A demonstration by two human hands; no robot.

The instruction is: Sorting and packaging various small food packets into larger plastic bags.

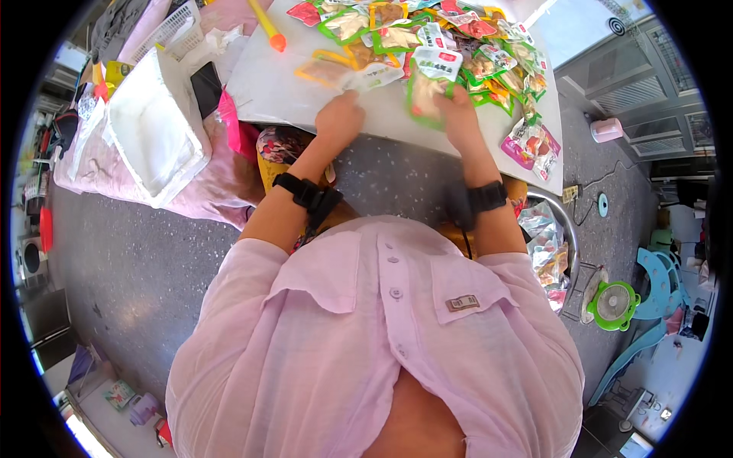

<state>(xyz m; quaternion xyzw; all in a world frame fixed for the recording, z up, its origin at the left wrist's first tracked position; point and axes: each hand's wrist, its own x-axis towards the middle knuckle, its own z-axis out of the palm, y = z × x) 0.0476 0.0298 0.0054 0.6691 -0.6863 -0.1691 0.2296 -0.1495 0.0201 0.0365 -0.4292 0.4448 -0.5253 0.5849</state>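
Note:
My right hand (460, 119) grips the side of a green-edged plastic food packet (428, 86) with pale pieces inside, lifted near the table's front edge. To its left, my left hand (342, 118) has its fingers closed at the lower edge of an orange-edged food packet (327, 71), which is blurred and has a whitish end. Behind both hands, a heap of sealed food packets (395, 38) with green, orange and red edges covers the back right of the white table (269, 86). A purple-edged packet (531, 150) lies at the right front corner.
A yellow stick with an orange tip (268, 26) lies at the back left of the table. Left of it, a white foam box (157, 123), a dark phone (207, 89) and a white basket (172, 34) sit on pink cloth. At the lower right are a metal-rimmed container with packets (547, 246) and a green fan (615, 305).

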